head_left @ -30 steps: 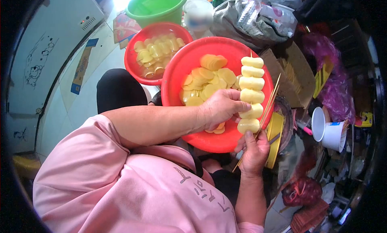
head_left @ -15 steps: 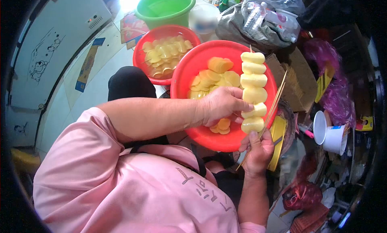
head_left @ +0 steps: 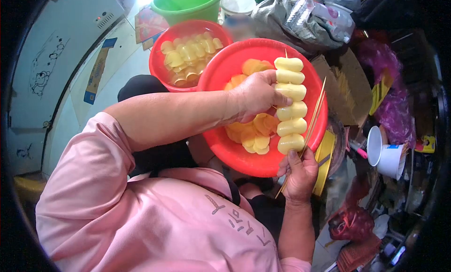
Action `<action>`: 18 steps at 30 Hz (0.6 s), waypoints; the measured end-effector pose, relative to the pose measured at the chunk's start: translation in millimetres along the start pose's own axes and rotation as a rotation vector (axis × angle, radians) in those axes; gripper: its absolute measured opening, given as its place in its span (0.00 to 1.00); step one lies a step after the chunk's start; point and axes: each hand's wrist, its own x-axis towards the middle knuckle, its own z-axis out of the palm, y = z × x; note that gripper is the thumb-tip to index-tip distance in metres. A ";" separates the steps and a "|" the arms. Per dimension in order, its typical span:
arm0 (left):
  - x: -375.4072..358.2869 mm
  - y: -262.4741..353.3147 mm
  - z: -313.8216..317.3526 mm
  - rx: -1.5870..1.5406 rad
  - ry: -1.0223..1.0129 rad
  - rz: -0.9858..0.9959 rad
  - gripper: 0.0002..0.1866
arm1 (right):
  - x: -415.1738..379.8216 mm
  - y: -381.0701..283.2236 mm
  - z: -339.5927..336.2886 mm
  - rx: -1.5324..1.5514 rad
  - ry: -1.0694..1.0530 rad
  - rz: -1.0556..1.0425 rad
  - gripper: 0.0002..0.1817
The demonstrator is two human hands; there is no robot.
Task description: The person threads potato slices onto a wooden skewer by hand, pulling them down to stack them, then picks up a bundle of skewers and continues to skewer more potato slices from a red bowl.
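Observation:
A thin wooden skewer with several pale yellow potato slices point(head_left: 291, 105) stands upright over a red basin point(head_left: 225, 70). My right hand point(head_left: 297, 173) grips the skewer's lower end, along with a few spare bare skewers point(head_left: 314, 116). My left hand point(head_left: 256, 95) reaches across the basin and pinches the slices in the upper middle of the stack. Loose potato slices point(head_left: 251, 131) lie in the basin under my hands.
A second red basin point(head_left: 159, 55) of potato slices in water sits behind, beside a green bucket point(head_left: 188, 6). A cardboard box point(head_left: 345, 84), white cups point(head_left: 383, 152), bags and clutter crowd the right side. Tiled floor lies at left.
My left hand moved up the skewer from the lower slices to the upper middle ones. The slices now sit straighter and closer together. The right hand kept its grip.

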 end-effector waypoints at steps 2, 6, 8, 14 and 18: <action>4.4 -3.4 -5.6 0.019 0.003 0.007 0.26 | 2.9 -0.6 2.1 -0.006 -0.003 0.014 0.10; 6.8 -1.4 -10.2 0.021 -0.009 -0.004 0.26 | 7.3 -0.7 5.1 -0.005 -0.007 0.042 0.10; 8.6 -1.2 -12.6 0.004 -0.011 -0.011 0.25 | 9.5 -1.1 6.4 -0.020 -0.008 0.038 0.10; 5.5 10.2 -12.1 -0.090 0.035 -0.046 0.20 | 12.2 -2.0 7.7 -0.055 0.003 0.008 0.12; 2.9 3.0 -10.6 -0.034 0.044 -0.028 0.19 | 8.2 -2.2 7.8 -0.088 0.009 0.035 0.13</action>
